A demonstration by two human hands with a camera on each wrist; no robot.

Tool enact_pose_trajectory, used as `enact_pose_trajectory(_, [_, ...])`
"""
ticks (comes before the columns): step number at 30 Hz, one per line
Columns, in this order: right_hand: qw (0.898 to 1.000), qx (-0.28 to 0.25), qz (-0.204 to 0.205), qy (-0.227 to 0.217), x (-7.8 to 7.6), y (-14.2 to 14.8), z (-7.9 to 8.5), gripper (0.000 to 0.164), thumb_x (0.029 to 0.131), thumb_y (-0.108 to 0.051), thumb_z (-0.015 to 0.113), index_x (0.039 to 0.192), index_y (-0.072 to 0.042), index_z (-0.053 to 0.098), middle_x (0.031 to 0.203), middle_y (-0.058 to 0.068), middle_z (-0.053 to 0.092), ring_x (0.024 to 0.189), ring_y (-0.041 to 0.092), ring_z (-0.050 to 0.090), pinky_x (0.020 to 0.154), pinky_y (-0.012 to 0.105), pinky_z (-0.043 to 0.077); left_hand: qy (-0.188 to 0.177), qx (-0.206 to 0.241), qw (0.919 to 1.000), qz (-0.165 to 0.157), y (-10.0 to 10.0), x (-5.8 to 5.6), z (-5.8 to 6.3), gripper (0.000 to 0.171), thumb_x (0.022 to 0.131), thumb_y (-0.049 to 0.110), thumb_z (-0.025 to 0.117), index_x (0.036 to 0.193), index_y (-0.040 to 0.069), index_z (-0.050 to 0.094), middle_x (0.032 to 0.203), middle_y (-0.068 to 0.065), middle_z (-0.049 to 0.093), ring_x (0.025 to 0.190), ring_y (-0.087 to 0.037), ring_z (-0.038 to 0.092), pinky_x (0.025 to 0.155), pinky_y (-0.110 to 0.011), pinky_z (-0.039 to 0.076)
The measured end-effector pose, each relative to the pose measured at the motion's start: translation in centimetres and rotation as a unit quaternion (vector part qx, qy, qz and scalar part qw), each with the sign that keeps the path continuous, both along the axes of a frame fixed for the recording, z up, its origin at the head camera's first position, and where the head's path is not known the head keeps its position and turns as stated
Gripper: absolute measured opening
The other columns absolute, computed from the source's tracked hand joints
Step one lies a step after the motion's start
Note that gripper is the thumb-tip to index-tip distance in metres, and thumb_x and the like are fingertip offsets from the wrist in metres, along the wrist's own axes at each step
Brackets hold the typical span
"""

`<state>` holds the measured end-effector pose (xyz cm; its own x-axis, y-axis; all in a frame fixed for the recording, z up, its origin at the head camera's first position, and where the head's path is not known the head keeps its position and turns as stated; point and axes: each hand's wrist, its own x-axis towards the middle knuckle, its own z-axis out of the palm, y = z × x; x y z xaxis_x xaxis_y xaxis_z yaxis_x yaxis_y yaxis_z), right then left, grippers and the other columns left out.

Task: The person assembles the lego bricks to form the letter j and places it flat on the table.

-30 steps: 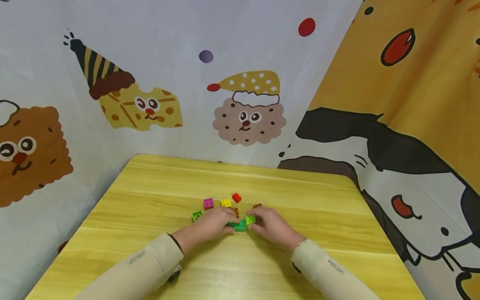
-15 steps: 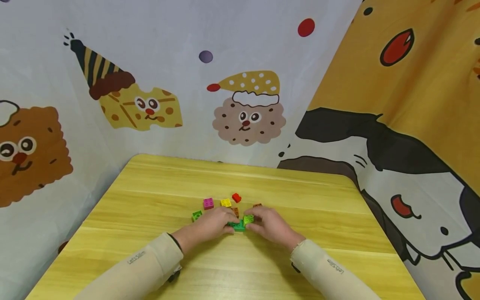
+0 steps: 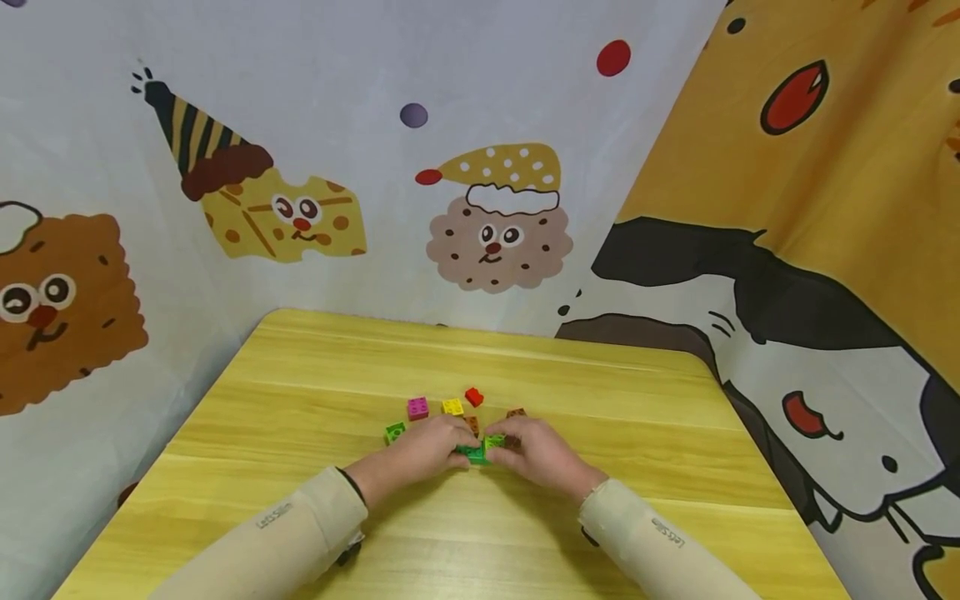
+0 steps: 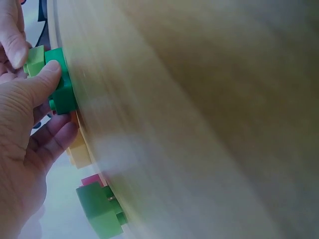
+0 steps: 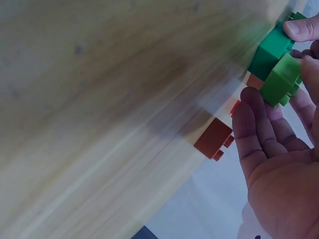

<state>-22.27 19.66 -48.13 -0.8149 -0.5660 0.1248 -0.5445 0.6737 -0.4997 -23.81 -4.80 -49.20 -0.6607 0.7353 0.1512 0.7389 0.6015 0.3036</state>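
My left hand (image 3: 426, 447) pinches a dark green toy building brick (image 3: 472, 456) low on the wooden table, thumb laid along its side in the left wrist view. A smaller lime green brick (image 5: 280, 82) sits over one end of the dark green one, its studs outward. Thumb and fingers of my right hand (image 3: 546, 451) hold that lime brick. In the right wrist view the two bricks meet face to face, and the other right fingers curve loosely beneath. Part of the dark green brick is hidden by my left fingers.
Behind the hands lie a magenta brick (image 3: 417, 408), a yellow brick (image 3: 452, 407), a red brick (image 3: 474, 397) and an orange-brown brick (image 3: 471, 424). Another green brick (image 3: 394, 432) is left of my left hand. A brown brick (image 5: 214, 138) lies beside my right fingers.
My right hand has shifted slightly left, bringing the lime brick from the dark green brick's right side to over its right end. The left hand stays in place.
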Motion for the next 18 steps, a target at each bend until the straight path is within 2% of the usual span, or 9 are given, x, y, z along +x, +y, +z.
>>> enact_pose_trajectory(3, [1.000,-0.015,-0.011,-0.023,0.0,-0.1,0.0,0.028,0.104,-0.027,0.072,0.128,-0.013,0.077,0.115,-0.002,0.078,0.095,0.006,0.069,0.081,0.024,0.059,0.003,0.001,1.0000,-0.001,0.0,0.0,0.0,0.033,0.095,0.030,0.082,0.125,0.017,0.081,0.119,0.002,0.078,0.108,-0.012,0.073,0.094,-0.028,0.061])
enact_pose_trajectory(7, [0.992,-0.057,-0.046,-0.100,-0.4,-0.1,0.0,0.026,0.105,-0.028,0.071,0.126,-0.014,0.078,0.118,-0.001,0.077,0.098,0.008,0.070,0.079,0.023,0.059,0.001,0.002,1.0000,0.000,0.1,0.0,0.0,0.034,0.095,0.029,0.082,0.126,0.017,0.080,0.119,0.002,0.078,0.108,-0.012,0.073,0.094,-0.029,0.061])
enact_pose_trajectory(13, [0.965,-0.124,-0.089,-0.215,-1.2,0.0,0.0,0.026,0.101,-0.029,0.077,0.122,-0.014,0.079,0.116,0.004,0.074,0.090,0.014,0.069,0.075,0.033,0.062,-0.010,0.009,0.9999,0.002,0.1,-0.1,-0.1,0.033,0.095,0.028,0.082,0.126,0.017,0.080,0.118,0.002,0.078,0.107,-0.011,0.072,0.093,-0.028,0.061])
enact_pose_trajectory(18, [0.938,-0.147,-0.114,-0.294,-1.6,0.0,0.1,0.036,0.099,-0.035,0.078,0.127,-0.012,0.077,0.112,0.006,0.075,0.085,0.020,0.071,0.074,0.035,0.063,-0.011,0.011,0.9999,0.004,0.1,-0.1,-0.3,0.033,0.095,0.027,0.082,0.126,0.017,0.080,0.119,0.002,0.078,0.109,-0.012,0.072,0.095,-0.030,0.061])
